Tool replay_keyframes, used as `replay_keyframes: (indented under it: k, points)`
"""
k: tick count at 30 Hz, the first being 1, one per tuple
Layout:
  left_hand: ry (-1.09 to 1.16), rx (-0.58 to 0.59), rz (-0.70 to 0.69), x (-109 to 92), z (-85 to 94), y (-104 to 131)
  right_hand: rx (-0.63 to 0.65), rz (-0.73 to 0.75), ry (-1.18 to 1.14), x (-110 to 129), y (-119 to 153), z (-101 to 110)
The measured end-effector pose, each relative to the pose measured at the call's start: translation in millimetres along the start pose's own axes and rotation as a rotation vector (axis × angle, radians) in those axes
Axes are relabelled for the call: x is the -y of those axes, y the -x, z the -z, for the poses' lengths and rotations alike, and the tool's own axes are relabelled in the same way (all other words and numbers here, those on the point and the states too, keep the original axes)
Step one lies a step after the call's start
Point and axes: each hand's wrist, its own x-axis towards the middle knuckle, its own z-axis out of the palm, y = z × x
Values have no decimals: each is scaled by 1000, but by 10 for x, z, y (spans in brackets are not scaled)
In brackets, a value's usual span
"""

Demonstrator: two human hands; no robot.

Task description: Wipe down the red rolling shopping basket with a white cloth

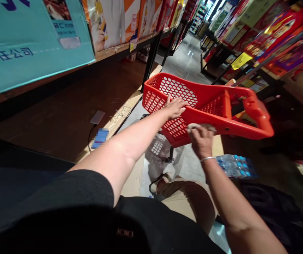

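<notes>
A red plastic shopping cart (209,121) with a perforated basket stands tilted across the view in the aisle. My left hand (176,107) grips the cart's near top rim, its fingers bent over the edge. Lower and to the right, my right hand (202,141) presses a pale greyish cloth (194,126) against the cart's outer side, below the rim. This hand is slightly blurred, and its fingers partly cover the cloth.
Shelves with boxed goods (111,28) line the left, and more packaged goods (278,31) fill the right. A pack of bottles with blue caps (236,165) lies low at the right. A blue blurred-out item (100,138) and a white object (97,117) with cables lie at the lower left.
</notes>
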Motion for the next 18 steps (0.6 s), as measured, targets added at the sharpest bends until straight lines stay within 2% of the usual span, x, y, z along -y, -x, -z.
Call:
replay_keyframes:
  k: [3,6,9,12,14,15,16,18]
  points:
    - [2,54,-21,32,78,-27,253,124,-26,353,249,-319]
    - [15,158,-23,38,203,-65,291,145,-26,425,336,-345]
    - [12,275,-14,73,334,-133,140,32,-11,207,89,-76]
    - [-4,366,-41,155,419,-199,-200,-150,41,-117,-230,225]
    - [-15,388,-63,207,441,-210,-341,-220,73,-216,-275,293]
    - [-22,386,-67,225,444,-203,-337,-228,81,-200,-227,274]
    - [-32,381,-70,237,443,-190,-279,-214,82,-141,-142,221]
    - [-52,364,-59,244,432,-156,-45,-125,70,65,87,60]
